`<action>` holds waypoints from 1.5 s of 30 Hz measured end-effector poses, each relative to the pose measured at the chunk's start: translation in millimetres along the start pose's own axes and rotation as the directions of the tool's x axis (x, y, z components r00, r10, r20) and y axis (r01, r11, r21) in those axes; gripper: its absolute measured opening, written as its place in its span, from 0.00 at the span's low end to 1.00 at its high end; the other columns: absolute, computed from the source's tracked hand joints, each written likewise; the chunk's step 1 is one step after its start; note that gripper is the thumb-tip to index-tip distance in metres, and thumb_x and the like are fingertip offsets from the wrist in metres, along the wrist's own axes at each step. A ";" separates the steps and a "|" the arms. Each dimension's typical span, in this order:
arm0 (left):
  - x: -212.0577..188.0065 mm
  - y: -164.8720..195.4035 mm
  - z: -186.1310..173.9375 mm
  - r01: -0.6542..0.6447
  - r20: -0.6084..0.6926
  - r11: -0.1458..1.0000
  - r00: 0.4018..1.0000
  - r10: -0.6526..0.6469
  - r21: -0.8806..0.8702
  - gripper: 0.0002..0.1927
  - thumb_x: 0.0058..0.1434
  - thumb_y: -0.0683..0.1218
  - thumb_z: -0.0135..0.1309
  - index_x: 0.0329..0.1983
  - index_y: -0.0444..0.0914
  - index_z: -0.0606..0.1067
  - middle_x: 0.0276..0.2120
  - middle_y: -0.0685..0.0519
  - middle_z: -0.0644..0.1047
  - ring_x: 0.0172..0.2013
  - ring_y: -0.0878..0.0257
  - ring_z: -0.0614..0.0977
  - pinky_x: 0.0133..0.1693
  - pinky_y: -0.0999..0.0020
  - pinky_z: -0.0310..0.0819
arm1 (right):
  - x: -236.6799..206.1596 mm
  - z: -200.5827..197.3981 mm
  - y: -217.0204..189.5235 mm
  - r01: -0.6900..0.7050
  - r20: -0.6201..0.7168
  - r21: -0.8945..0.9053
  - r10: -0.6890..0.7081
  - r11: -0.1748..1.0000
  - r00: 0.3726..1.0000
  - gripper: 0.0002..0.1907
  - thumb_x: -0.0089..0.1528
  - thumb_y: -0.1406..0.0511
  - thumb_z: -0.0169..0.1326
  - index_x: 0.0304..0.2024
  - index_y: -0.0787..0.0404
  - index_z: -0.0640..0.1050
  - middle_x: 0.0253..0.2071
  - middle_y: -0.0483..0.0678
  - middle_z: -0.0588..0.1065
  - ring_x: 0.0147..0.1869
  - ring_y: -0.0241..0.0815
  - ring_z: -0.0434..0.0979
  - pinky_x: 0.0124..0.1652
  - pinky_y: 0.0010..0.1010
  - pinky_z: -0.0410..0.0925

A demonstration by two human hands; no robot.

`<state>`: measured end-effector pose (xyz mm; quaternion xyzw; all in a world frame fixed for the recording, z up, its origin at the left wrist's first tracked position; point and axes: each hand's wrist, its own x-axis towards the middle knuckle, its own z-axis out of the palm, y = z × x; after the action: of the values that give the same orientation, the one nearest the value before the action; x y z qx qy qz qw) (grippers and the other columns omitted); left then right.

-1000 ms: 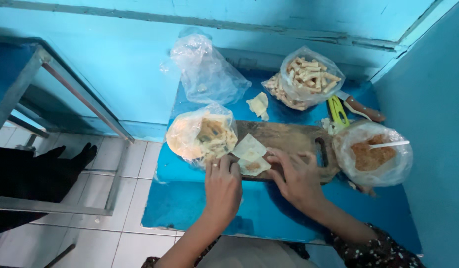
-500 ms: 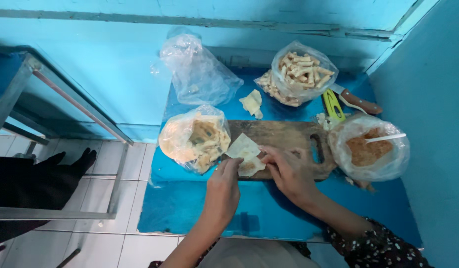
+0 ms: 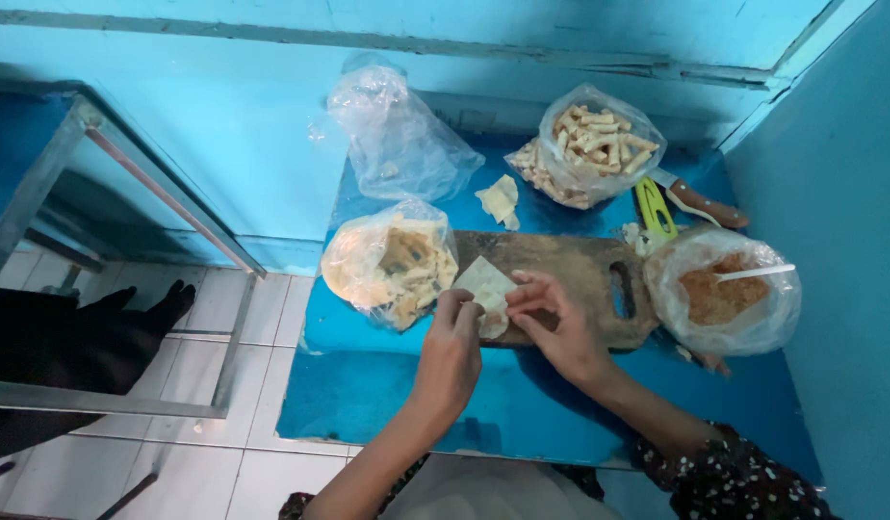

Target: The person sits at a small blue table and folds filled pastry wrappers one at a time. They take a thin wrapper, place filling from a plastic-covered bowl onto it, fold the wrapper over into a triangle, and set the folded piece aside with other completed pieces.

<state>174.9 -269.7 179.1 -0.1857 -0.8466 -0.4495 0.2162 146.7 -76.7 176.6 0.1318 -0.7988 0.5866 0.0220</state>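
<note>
While the pale wrapper is pinched over the wooden board by fingers of both left hand and right hand, folding seems underway; snug, even rolling is called for next.

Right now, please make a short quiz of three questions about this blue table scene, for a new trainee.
1. True or false: both hands touch the pale wrapper sheet over the wooden cutting board.
2. Which bag holds the rolled pieces? A) the bag at the back right B) the bag beside the left hand C) the empty clear bag
3. Fill in: a white spoon handle sticks out of the bag of brown ______.

Key:
1. True: the fingers of the left hand and the right hand pinch the sheet.
2. A
3. filling
</note>
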 end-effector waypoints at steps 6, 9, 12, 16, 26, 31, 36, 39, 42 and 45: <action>2.0 -5.5 3.9 0.054 0.013 0.996 0.999 -0.053 -0.066 0.06 0.61 0.31 0.50 0.41 0.26 0.72 0.53 0.34 0.70 0.40 0.45 0.80 0.40 0.55 0.76 | 2.8 8.8 14.7 -0.060 0.053 0.097 0.055 0.993 0.997 0.25 0.62 0.75 0.57 0.61 0.62 0.69 0.48 0.49 0.79 0.52 0.37 0.83 0.52 0.28 0.74; 0.5 -8.7 2.8 0.030 0.023 0.998 0.999 -0.029 -0.061 0.03 0.60 0.31 0.51 0.38 0.26 0.72 0.53 0.33 0.70 0.40 0.44 0.79 0.41 0.54 0.76 | 3.1 11.2 12.9 0.031 0.018 -0.011 -0.031 0.999 0.999 0.20 0.62 0.74 0.59 0.55 0.63 0.72 0.47 0.49 0.81 0.52 0.37 0.84 0.52 0.28 0.75; -0.5 -8.9 -1.6 -0.073 0.081 0.986 0.995 0.062 0.149 0.07 0.55 0.30 0.51 0.37 0.25 0.72 0.53 0.34 0.70 0.46 0.42 0.78 0.47 0.53 0.75 | 1.4 9.9 6.2 0.172 0.041 -0.155 -0.167 0.973 0.985 0.16 0.61 0.75 0.60 0.51 0.62 0.75 0.46 0.49 0.78 0.50 0.39 0.85 0.47 0.30 0.76; -0.3 -5.6 -13.1 -0.204 0.242 0.951 0.959 0.146 0.231 0.14 0.47 0.32 0.52 0.39 0.25 0.74 0.53 0.37 0.71 0.52 0.41 0.74 0.51 0.53 0.72 | 1.7 4.1 -5.8 0.392 0.065 -0.407 -0.402 0.825 0.914 0.17 0.58 0.71 0.63 0.48 0.58 0.76 0.46 0.48 0.76 0.50 0.46 0.80 0.50 0.39 0.70; 16.5 -13.7 -27.4 -0.196 0.203 0.974 0.964 0.171 0.114 0.09 0.52 0.35 0.54 0.38 0.32 0.75 0.55 0.41 0.72 0.57 0.42 0.72 0.54 0.52 0.71 | 11.9 -13.6 -32.8 0.629 0.362 -0.564 -0.525 0.535 0.771 0.13 0.57 0.56 0.64 0.40 0.52 0.81 0.45 0.41 0.77 0.55 0.43 0.74 0.58 0.53 0.58; 17.0 -10.7 -36.9 -0.214 0.232 0.974 0.954 0.192 0.074 0.10 0.51 0.38 0.60 0.37 0.30 0.76 0.57 0.37 0.69 0.56 0.38 0.70 0.51 0.47 0.67 | 21.4 -14.6 -31.6 0.638 0.389 -0.553 -0.511 0.536 0.767 0.10 0.57 0.56 0.64 0.35 0.52 0.80 0.42 0.40 0.76 0.53 0.42 0.74 0.59 0.54 0.58; 19.2 -10.7 -30.9 -0.073 0.157 0.996 0.986 0.063 0.056 0.02 0.57 0.37 0.59 0.33 0.32 0.78 0.57 0.40 0.71 0.56 0.42 0.70 0.55 0.50 0.66 | 30.2 -9.2 -30.6 0.509 0.346 -0.563 -0.373 0.651 0.861 0.08 0.59 0.57 0.64 0.33 0.52 0.80 0.39 0.39 0.75 0.52 0.42 0.74 0.59 0.50 0.59; 19.3 -12.6 -27.1 -0.107 0.115 0.987 0.989 0.093 0.121 0.03 0.58 0.38 0.60 0.33 0.31 0.77 0.58 0.40 0.70 0.58 0.41 0.69 0.57 0.48 0.64 | 27.5 -7.0 -34.2 0.590 0.358 -0.593 -0.478 0.548 0.802 0.08 0.57 0.57 0.64 0.30 0.52 0.79 0.38 0.38 0.76 0.52 0.42 0.75 0.60 0.57 0.56; 19.7 -13.4 -28.1 -0.066 0.138 0.988 0.989 0.047 0.138 0.03 0.60 0.38 0.59 0.33 0.32 0.78 0.58 0.40 0.70 0.57 0.40 0.68 0.55 0.48 0.64 | 21.2 -3.9 -37.0 0.639 0.379 -0.584 -0.528 0.500 0.760 0.14 0.54 0.53 0.64 0.33 0.54 0.80 0.40 0.42 0.75 0.53 0.45 0.73 0.59 0.61 0.54; 18.5 -11.7 -34.9 -0.116 0.135 0.986 0.986 0.100 0.120 0.06 0.56 0.40 0.62 0.33 0.32 0.78 0.58 0.37 0.68 0.57 0.38 0.67 0.55 0.46 0.62 | 21.3 0.1 -34.6 0.567 0.315 -0.647 -0.498 0.510 0.808 0.08 0.60 0.58 0.64 0.34 0.53 0.80 0.42 0.39 0.74 0.55 0.41 0.74 0.63 0.58 0.56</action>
<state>160.4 -303.0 198.5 -0.2459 -0.8743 -0.3694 0.1968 134.4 -90.3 212.9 0.3769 -0.8816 0.1861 0.2146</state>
